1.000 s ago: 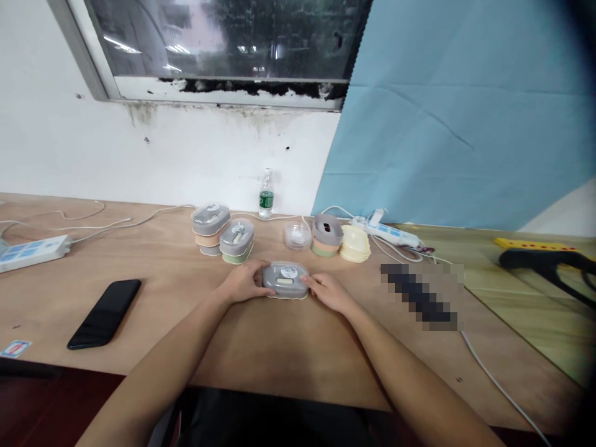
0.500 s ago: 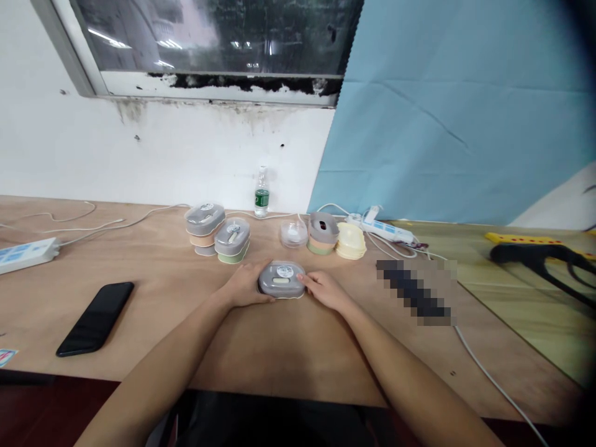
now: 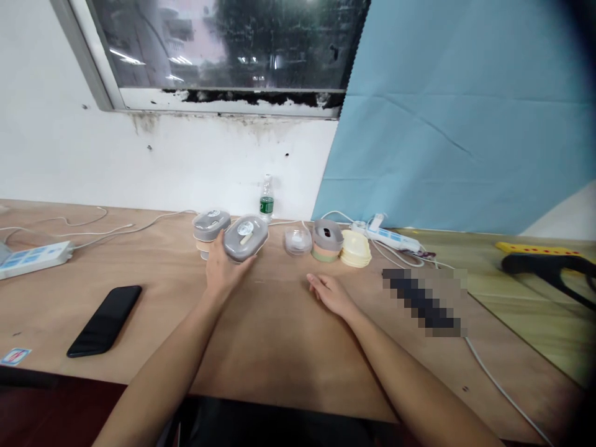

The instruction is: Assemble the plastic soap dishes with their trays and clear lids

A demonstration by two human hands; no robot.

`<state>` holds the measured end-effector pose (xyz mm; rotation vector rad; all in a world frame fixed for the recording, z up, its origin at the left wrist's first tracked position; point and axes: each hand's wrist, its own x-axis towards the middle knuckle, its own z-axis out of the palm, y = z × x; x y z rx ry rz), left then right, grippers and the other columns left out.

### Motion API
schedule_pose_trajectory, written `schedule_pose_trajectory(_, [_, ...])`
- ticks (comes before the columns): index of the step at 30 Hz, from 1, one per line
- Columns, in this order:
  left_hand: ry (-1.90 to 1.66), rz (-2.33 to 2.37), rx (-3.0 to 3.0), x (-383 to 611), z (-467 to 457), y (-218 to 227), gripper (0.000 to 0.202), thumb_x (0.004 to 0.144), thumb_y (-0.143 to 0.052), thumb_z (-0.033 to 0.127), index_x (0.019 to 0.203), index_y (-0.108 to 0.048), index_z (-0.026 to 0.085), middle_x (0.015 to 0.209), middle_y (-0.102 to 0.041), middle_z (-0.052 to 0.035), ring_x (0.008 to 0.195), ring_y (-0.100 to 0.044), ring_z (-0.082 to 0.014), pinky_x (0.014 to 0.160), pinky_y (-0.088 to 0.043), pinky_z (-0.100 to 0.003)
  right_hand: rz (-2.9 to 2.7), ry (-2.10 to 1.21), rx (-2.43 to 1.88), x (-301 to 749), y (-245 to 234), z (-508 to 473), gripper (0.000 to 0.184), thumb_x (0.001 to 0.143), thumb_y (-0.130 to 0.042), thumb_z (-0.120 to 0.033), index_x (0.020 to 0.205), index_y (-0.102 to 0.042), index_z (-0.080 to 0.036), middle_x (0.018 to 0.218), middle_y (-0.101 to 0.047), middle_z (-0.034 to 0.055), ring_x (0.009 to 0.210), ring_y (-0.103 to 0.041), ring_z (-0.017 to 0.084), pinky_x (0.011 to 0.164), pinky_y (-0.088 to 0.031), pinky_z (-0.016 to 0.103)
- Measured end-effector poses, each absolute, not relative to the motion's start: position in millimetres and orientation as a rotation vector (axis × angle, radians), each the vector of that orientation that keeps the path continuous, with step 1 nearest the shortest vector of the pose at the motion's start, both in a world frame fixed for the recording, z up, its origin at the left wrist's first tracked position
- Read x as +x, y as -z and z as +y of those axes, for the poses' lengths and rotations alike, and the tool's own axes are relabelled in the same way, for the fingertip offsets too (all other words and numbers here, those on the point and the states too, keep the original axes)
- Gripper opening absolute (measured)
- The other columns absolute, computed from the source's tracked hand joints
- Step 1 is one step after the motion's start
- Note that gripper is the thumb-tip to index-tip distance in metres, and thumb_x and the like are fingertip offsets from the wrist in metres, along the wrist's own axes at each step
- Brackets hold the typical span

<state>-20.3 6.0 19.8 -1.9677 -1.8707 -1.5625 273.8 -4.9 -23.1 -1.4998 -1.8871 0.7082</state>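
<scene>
My left hand [image 3: 222,268] holds a small oval box with a grey lid [image 3: 245,238], lifted and tilted above the wooden table [image 3: 279,329]. It hovers over the spot beside a stack of grey-lidded boxes [image 3: 210,228]. My right hand [image 3: 329,292] lies flat on the table with fingers stretched out, holding nothing. To its upper left stands a clear empty box [image 3: 298,240], then a stack with a grey lid on top [image 3: 327,239] and a pile of yellow box bottoms [image 3: 356,248].
A black phone [image 3: 105,320] lies at the left, a white power strip [image 3: 33,259] farther left with cables. A green-labelled bottle [image 3: 266,198] stands by the wall. Another power strip [image 3: 386,236] and a cable [image 3: 503,388] run at the right; a yellow-black tool [image 3: 549,261] lies far right.
The grey-lidded box that both hands held at the table's middle has been lifted by my left hand and carried back-left toward the stacks. My right hand let go and rests flat.
</scene>
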Motion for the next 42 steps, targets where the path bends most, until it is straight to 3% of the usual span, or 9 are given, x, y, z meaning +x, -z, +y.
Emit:
schedule_pose_trajectory(8, [1.514, -1.961, -1.792, -22.1, 21.9, -19.3, 0.092, 0.066, -0.073, 0.055, 0.138, -0.033, 0.016, 0.13, -0.048, -0.0179, 0.123, -0.043, -0.0351, 0.102, -0.036, -0.049, -1.953, -0.694, -1.494, 273.4, 26.8, -3.5, 0.053, 0.089, -0.037, -0.061, 0.066, -0.057, -0.018, 0.054, -0.055, -0.0013, 0.054, -0.052, 0.014, 0.054, -0.034, 0.025])
schedule_pose_trajectory(17, [1.495, -1.832, -1.662, -17.4, 30.6, -1.7, 0.104, 0.066, -0.07, 0.061, 0.143, -0.021, 0.011, 0.146, -0.025, -0.0241, 0.136, -0.023, -0.0378, 0.11, -0.021, -0.054, -2.033, -0.632, -1.495, 271.2, 23.5, -5.7, 0.051, 0.087, -0.039, -0.061, 0.059, -0.047, -0.019, 0.055, -0.052, -0.002, 0.055, -0.047, 0.013, 0.053, -0.031, 0.025])
schedule_pose_trajectory(20, [1.416, -1.616, -1.79, -24.0, 25.7, 3.3, 0.086, 0.075, -0.065, 0.052, 0.141, -0.027, 0.012, 0.146, -0.027, -0.0226, 0.138, -0.023, -0.0344, 0.111, -0.02, -0.051, -2.044, -0.619, -1.495, 270.9, 22.4, -6.6, 0.051, 0.088, -0.038, -0.061, 0.059, -0.047, -0.019, 0.055, -0.051, -0.0023, 0.056, -0.047, 0.013, 0.054, -0.03, 0.025])
schedule_pose_trajectory(24, [1.268, -1.469, -1.973, -27.9, 21.6, 4.2, 0.047, 0.082, -0.059, 0.037, 0.126, -0.05, 0.02, 0.142, -0.041, -0.0141, 0.138, -0.028, -0.03, 0.11, -0.023, -0.047, -2.033, -0.615, -1.472, 270.5, 20.4, -7.8, 0.05, 0.089, -0.038, -0.059, 0.059, -0.045, -0.02, 0.055, -0.05, -0.0024, 0.056, -0.047, 0.013, 0.055, -0.031, 0.025])
schedule_pose_trajectory(27, [1.237, -1.515, -2.003, -25.3, 25.0, 3.0, 0.036, 0.085, -0.055, 0.031, 0.119, -0.057, 0.023, 0.139, -0.047, -0.0102, 0.136, -0.033, -0.0292, 0.109, -0.024, -0.047, -2.028, -0.614, -1.457, 270.0, 20.1, -8.2, 0.049, 0.089, -0.039, -0.058, 0.059, -0.044, -0.02, 0.055, -0.051, -0.0025, 0.056, -0.046, 0.013, 0.054, -0.03, 0.024])
schedule_pose_trajectory(35, [1.286, -1.592, -1.896, -22.4, 35.9, 1.5, 0.037, 0.086, -0.052, 0.029, 0.122, -0.058, 0.024, 0.138, -0.05, -0.0086, 0.136, -0.034, -0.0275, 0.109, -0.023, -0.046, -1.846, -0.379, -1.439, 283.2, 16.6, -3.8, 0.045, 0.089, -0.041, -0.054, 0.062, -0.051, -0.02, 0.058, -0.052, -0.0007, 0.059, -0.048, 0.015, 0.058, -0.034, 0.026])
schedule_pose_trajectory(42, [1.276, -1.574, -1.909, -20.0, 31.6, -1.9, 0.05, 0.083, -0.057, 0.033, 0.132, -0.05, 0.023, 0.147, -0.037, -0.0124, 0.14, -0.025, -0.0313, 0.11, -0.02, -0.049, -1.356, 0.162, -1.601, 355.3, 13.9, 19.6, 0.035, 0.088, -0.043, -0.044, 0.095, -0.063, -0.016, 0.088, -0.064, 0.0103, 0.079, -0.056, 0.022, 0.076, -0.042, 0.033])
